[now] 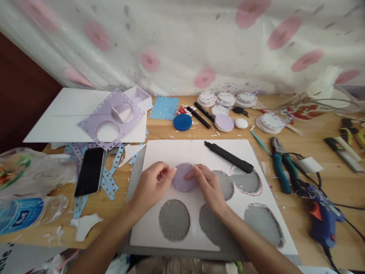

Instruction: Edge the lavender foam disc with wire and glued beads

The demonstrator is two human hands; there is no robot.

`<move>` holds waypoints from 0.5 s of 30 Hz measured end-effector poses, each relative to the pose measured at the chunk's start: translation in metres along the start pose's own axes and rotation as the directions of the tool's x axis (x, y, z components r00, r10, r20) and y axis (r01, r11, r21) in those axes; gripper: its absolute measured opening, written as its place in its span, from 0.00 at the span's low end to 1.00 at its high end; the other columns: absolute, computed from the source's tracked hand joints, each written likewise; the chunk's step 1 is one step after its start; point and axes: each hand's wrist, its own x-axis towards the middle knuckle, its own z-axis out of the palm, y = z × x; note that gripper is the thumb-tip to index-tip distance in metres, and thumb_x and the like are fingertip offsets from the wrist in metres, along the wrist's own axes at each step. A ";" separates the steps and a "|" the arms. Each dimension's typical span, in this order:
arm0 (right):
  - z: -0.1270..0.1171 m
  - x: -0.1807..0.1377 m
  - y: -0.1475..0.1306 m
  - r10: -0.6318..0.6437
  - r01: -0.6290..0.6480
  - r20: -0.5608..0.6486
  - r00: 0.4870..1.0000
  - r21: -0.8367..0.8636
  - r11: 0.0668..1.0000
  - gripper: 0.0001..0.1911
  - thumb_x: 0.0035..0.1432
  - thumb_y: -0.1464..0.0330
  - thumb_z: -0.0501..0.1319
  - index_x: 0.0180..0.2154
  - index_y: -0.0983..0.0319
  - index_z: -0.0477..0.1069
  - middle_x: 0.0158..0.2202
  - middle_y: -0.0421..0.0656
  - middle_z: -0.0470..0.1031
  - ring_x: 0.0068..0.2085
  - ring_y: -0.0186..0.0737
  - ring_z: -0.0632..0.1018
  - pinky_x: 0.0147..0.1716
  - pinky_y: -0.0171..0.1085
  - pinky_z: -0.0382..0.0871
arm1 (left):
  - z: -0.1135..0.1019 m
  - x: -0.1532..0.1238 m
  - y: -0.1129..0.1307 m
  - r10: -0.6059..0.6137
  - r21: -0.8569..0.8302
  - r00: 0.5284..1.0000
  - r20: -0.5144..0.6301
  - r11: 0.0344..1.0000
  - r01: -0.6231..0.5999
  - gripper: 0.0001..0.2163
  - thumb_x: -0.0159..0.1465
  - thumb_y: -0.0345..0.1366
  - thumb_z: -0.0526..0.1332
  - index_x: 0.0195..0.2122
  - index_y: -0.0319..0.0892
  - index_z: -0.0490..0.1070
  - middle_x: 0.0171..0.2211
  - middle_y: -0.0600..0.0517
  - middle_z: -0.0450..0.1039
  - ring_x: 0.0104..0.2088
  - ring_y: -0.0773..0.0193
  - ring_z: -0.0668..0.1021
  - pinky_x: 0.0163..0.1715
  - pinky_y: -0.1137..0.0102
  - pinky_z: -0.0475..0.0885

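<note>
A thin lilac disc (185, 184) is held between my two hands over a white board (159, 152) with several round holes cut through it. My left hand (155, 182) pinches the disc's left edge between thumb and fingers. On the other side my right hand (209, 188) grips its right edge, one finger lying across the disc's face. Through the holes a grey cutting mat (174, 220) shows, and its edge sticks out below the board. A black utility knife (229, 156) rests on the board's upper right.
Pliers (281, 167) and a blue glue gun (325, 219) with a cable lie at right. A phone (89, 171), paper scraps and a water bottle (31, 213) are at left. Behind the board stand a blue disc (182, 122), another lilac disc (224, 122), markers and stacked decorated discs (207, 98).
</note>
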 end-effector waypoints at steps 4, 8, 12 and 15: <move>-0.006 0.000 -0.006 -0.027 0.023 0.051 0.998 0.075 0.997 0.23 0.67 0.59 0.48 0.25 0.59 0.73 0.30 0.40 0.72 0.36 0.37 0.71 0.40 0.36 0.62 | -0.009 0.004 -0.015 -0.033 -0.439 0.991 0.129 0.895 0.086 0.16 0.63 0.47 0.58 0.47 0.43 0.68 0.47 0.46 0.69 0.47 0.59 0.73 0.47 0.66 0.68; -0.008 -0.002 -0.011 -0.171 0.149 0.163 0.972 0.136 0.979 0.23 0.68 0.61 0.46 0.27 0.58 0.73 0.42 0.41 0.74 0.48 0.40 0.71 0.50 0.40 0.60 | -0.008 0.011 -0.021 0.177 -0.720 0.837 0.519 0.618 0.316 0.33 0.56 0.52 0.64 0.61 0.50 0.57 0.58 0.42 0.62 0.54 0.49 0.70 0.49 0.59 0.69; -0.011 -0.003 -0.013 -0.265 0.262 0.255 0.930 0.043 0.964 0.21 0.68 0.61 0.46 0.30 0.57 0.74 0.57 0.41 0.66 0.59 0.44 0.63 0.58 0.47 0.53 | 0.000 0.018 -0.013 0.323 -0.739 0.670 0.669 0.391 0.549 0.40 0.53 0.49 0.68 0.64 0.53 0.51 0.54 0.43 0.66 0.51 0.45 0.74 0.47 0.51 0.71; -0.016 -0.001 -0.010 -0.262 0.264 0.187 0.947 0.013 0.964 0.13 0.66 0.59 0.51 0.41 0.55 0.71 0.60 0.44 0.62 0.60 0.47 0.62 0.58 0.51 0.53 | 0.004 0.021 -0.010 0.347 -0.788 0.710 0.613 0.343 0.512 0.40 0.50 0.43 0.71 0.63 0.51 0.55 0.51 0.44 0.69 0.51 0.47 0.74 0.50 0.49 0.68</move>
